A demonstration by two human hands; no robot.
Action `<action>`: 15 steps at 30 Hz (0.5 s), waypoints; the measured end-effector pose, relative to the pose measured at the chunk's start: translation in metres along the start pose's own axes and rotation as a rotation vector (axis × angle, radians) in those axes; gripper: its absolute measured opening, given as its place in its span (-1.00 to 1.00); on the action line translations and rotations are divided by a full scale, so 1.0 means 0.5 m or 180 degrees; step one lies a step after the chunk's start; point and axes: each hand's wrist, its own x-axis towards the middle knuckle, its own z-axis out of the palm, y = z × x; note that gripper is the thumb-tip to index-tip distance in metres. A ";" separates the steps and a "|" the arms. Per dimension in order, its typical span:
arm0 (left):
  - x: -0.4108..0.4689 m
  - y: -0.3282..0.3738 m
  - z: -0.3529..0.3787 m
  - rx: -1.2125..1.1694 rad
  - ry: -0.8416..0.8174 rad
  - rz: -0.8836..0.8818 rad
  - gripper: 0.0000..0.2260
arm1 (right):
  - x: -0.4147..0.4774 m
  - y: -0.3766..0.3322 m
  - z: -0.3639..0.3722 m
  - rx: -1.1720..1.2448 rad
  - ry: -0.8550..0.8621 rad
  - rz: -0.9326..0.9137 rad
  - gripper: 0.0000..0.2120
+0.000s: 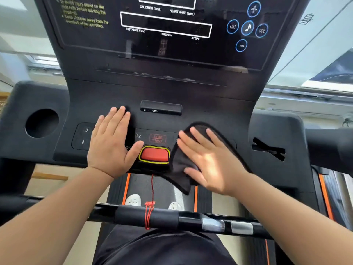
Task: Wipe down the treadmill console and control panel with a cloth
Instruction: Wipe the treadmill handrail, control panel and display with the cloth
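Black cloth lies on the treadmill's control panel, just to the right of the red button with its yellow rim. The cloth's lower corner hangs off the panel's front edge, below and to the right of the button. Of the two hands, the right hand lies flat on top of the cloth with fingers straight and spread, pressing it down and gripping nothing; this hand is a little blurred. The left hand rests flat on the bare panel to the left of the button, fingers straight and together, holding nothing. Its thumb reaches toward the button's left edge and seems to touch the rim, though I cannot be sure. Above the button stands the STOP/START label, and higher still the console with its dark display windows. A round cup holder sits far left of the button. A red cord drops from beneath the button to the handlebar, where it is wound.
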 end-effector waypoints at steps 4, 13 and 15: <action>-0.001 -0.001 0.001 0.0008 -0.0040 0.0012 -0.20 | -0.072 0.030 0.015 -0.0016 -0.0056 0.0154 -0.29; -0.001 -0.003 0.000 0.0012 -0.0063 0.0022 -0.20 | 0.014 0.071 -0.001 0.0179 0.0203 0.1549 -0.07; -0.002 -0.002 -0.001 -0.0002 -0.0030 0.0018 -0.21 | 0.040 0.048 -0.005 0.0150 0.0198 0.1163 -0.11</action>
